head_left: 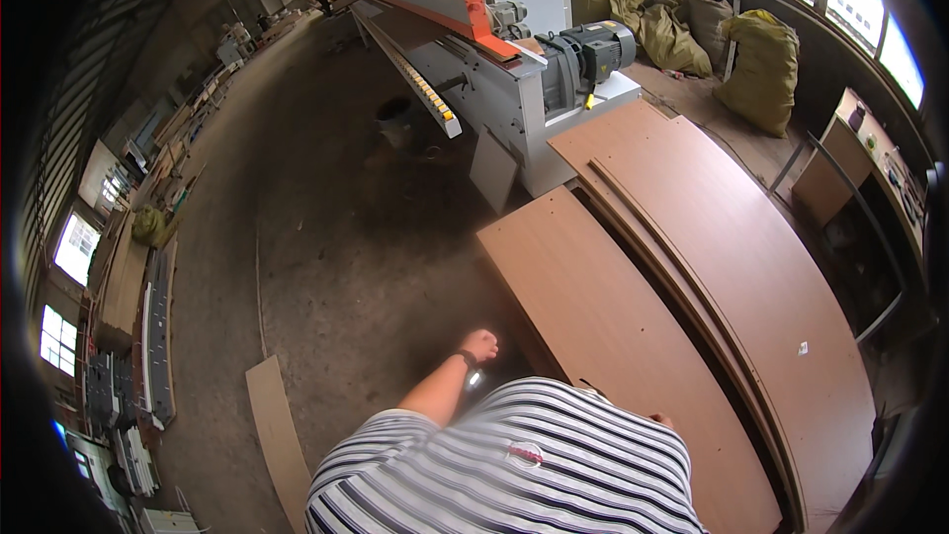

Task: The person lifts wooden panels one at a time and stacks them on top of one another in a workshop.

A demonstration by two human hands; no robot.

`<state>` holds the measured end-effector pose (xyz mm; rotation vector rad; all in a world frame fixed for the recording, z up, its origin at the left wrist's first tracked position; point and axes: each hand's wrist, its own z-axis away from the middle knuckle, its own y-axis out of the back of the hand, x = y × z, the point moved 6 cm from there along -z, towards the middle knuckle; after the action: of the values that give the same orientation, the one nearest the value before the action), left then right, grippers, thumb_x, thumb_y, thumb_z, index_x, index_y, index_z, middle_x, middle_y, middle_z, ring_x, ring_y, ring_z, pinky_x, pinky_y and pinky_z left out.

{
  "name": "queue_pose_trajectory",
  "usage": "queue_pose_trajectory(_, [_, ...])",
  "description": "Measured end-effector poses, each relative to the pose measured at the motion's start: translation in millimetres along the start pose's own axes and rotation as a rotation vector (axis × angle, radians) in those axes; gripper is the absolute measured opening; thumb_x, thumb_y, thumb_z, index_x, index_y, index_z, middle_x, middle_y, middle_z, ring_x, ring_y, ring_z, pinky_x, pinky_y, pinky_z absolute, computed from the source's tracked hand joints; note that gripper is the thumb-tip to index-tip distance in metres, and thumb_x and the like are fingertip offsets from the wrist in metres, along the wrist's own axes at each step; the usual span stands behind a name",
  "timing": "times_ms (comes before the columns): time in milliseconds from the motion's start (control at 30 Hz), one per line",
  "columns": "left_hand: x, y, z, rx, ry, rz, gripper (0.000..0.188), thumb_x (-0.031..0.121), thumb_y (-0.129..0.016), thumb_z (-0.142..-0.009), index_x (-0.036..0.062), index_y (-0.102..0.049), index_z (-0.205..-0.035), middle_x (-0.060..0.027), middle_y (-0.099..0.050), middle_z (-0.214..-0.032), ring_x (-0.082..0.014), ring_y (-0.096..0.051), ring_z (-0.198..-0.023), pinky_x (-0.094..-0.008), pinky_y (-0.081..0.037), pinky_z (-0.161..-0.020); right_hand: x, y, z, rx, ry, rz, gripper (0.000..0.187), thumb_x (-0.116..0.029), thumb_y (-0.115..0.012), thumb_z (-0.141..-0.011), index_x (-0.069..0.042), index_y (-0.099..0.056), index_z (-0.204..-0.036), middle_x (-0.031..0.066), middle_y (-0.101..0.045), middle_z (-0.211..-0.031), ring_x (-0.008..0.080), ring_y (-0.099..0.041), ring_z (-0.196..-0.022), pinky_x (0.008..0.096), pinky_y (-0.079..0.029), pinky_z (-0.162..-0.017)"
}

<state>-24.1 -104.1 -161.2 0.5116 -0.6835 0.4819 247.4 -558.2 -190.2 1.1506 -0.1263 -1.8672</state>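
My left hand, with a dark band at the wrist, hangs above the floor beside the near wood-coloured panel. Its fingers are curled in and nothing shows in them. Of my right hand only a small part emerges past my striped shirt, over that same panel; its fingers are mostly hidden. The near panel has small dark holes in its face. Across a dark gap lies a second stack of panels, with a small white label on top.
Beyond the panels stands a large grey machine with a motor and an orange guard. Stuffed sacks line the right wall near a wooden desk. A bucket and a loose board are on the floor. Someone stands far back.
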Motion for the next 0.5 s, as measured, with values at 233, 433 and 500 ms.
queue_pose_trajectory(233, [9,-8,5,-0.027,-0.028,-0.061,0.019,0.019,-0.045,-0.082,0.0042,-0.052,-0.091,-0.0088,-0.059,-0.080,-0.0143,-0.058,-0.066,-0.0266,-0.046,-0.054,31,-20,-7,-0.027,-0.048,0.006,0.023,-0.015,-0.060,-0.072,0.004,-0.060,-0.085,0.0145,-0.063,-0.074,0.0214,-0.061,-0.069,0.0309,-0.048,-0.064])
queue_pose_trajectory(433, [-2,-5,-5,-0.101,0.002,-0.081,0.020,0.024,-0.046,-0.086,0.0079,-0.049,-0.097,-0.0079,-0.061,-0.087,-0.0138,-0.059,-0.068,-0.0271,-0.046,-0.055,54,-28,8,-0.033,0.034,0.203,0.027,-0.025,-0.056,-0.068,-0.004,-0.064,-0.083,0.0168,-0.062,-0.080,0.0277,-0.060,-0.078,0.0343,-0.047,-0.071])
queue_pose_trajectory(500, [-5,-3,-6,-0.076,0.009,-0.061,0.019,0.023,-0.047,-0.086,0.0073,-0.050,-0.097,-0.0067,-0.061,-0.086,-0.0132,-0.059,-0.069,-0.0270,-0.046,-0.058,42,-24,19,-0.007,-0.023,0.165,0.025,-0.024,-0.056,-0.068,-0.004,-0.063,-0.081,0.0159,-0.062,-0.078,0.0275,-0.061,-0.075,0.0340,-0.048,-0.069])
